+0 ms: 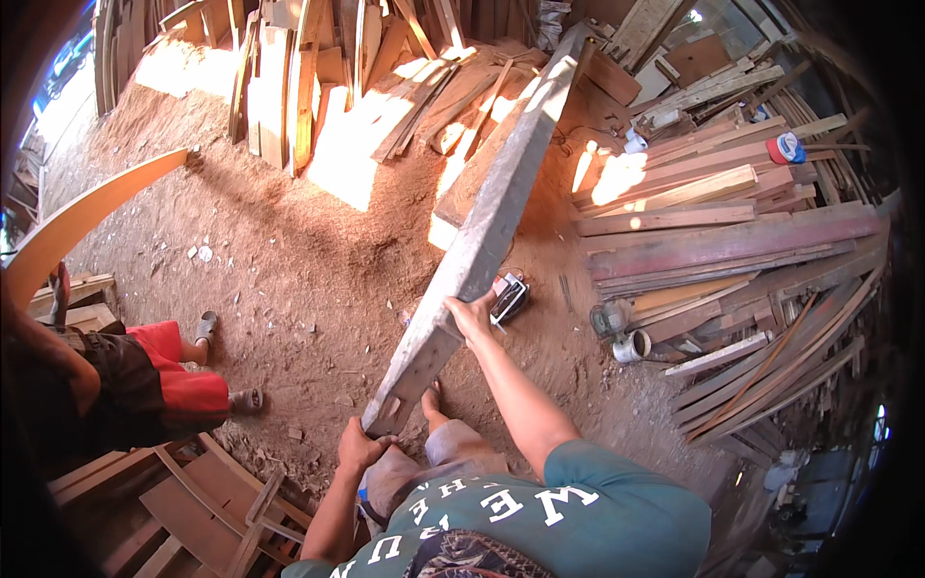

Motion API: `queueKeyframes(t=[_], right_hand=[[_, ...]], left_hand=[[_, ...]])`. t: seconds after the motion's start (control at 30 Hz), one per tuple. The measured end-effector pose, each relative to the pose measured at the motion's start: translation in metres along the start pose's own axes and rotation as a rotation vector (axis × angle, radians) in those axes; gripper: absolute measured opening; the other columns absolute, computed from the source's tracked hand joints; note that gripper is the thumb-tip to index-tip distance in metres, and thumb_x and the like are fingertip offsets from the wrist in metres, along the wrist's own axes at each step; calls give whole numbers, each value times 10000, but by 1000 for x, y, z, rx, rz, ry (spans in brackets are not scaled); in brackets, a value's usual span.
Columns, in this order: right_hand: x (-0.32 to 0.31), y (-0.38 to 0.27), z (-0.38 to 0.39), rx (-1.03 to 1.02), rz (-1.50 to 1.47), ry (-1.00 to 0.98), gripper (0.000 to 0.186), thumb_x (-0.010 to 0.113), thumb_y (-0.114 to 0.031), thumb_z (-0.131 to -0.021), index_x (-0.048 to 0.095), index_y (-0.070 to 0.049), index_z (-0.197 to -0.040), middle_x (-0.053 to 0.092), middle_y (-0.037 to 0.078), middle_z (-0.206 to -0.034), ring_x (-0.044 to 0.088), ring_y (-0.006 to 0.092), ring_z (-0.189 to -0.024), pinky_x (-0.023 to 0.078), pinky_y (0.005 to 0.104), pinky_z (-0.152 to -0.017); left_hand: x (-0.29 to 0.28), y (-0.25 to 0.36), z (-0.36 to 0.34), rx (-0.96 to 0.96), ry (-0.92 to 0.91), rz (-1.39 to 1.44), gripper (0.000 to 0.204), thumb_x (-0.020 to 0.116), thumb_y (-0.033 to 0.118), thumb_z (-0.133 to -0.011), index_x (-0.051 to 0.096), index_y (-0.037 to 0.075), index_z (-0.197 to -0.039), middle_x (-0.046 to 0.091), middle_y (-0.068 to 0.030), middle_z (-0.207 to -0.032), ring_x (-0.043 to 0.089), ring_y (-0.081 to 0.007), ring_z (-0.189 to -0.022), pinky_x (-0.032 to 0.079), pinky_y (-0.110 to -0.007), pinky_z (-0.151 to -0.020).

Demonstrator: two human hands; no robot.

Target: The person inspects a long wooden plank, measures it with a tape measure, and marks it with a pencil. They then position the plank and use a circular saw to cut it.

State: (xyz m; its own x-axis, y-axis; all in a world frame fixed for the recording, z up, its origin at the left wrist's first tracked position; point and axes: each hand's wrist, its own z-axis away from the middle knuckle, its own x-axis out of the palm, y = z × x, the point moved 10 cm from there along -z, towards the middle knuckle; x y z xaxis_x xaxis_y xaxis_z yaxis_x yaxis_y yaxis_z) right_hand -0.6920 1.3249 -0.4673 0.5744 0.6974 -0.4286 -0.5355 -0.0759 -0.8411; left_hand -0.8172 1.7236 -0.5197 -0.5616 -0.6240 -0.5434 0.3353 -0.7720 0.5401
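Observation:
A long, grey, weathered wooden beam (482,226) runs slantwise from my body up to the far right. My left hand (360,449) is closed on its near end, beside a cut-out slot. Farther along, my right hand (472,318) grips the beam's right edge, its fingers partly hidden. Just beyond the right hand, a black and white power tool (510,298) lies on the ground; its exact kind is unclear.
At left, another person in red shorts (178,371) stands by a long curved board (106,202). Upright planks (275,96) line the back. Stacked lumber (732,241), a jar (609,318) and a can (632,347) lie at right. Wooden frames (202,506) sit lower left.

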Motion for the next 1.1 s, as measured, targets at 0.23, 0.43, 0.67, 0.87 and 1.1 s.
queueKeyframes(t=[0.23,0.43,0.67,0.87,1.1], right_hand=[[-26,16,13,364,-565,-238,1036,840,-378,-861,158,21,-1530,501,248,-1445,607,324,-1258,568,440,-1012],[-32,70,-13,433,-650,-217,898,773,-565,-888,375,-56,-1511,544,154,-1446,609,289,-1266,577,483,-988],[-6,112,-37,349,-693,-239,795,685,-607,-928,527,-22,-1443,596,141,-1387,608,271,-1238,525,435,-1026],[48,98,-45,390,-626,-268,882,655,-656,-925,458,-9,-1490,499,147,-1500,488,271,-1367,417,458,-1139],[76,98,-62,264,-559,-254,796,647,-596,-974,536,41,-1439,555,172,-1470,509,257,-1339,385,412,-1152]], left_hand=[[26,20,7,28,-64,-35,759,979,320,-612,601,-4,-1185,718,-251,-1115,697,-410,-1071,547,-456,-912],[52,10,-7,69,-272,-11,760,898,210,-641,605,35,-1320,720,-267,-1166,690,-422,-1128,550,-445,-966],[8,30,15,46,67,-144,651,778,91,-710,627,78,-1343,744,-268,-1028,720,-445,-1026,577,-480,-897],[-46,18,-17,28,147,-222,629,762,99,-708,641,104,-1326,744,-248,-1051,706,-444,-1043,567,-496,-910],[-55,-5,-53,-56,158,-170,589,733,66,-725,657,124,-1306,741,-248,-1056,705,-444,-1046,565,-498,-898]])
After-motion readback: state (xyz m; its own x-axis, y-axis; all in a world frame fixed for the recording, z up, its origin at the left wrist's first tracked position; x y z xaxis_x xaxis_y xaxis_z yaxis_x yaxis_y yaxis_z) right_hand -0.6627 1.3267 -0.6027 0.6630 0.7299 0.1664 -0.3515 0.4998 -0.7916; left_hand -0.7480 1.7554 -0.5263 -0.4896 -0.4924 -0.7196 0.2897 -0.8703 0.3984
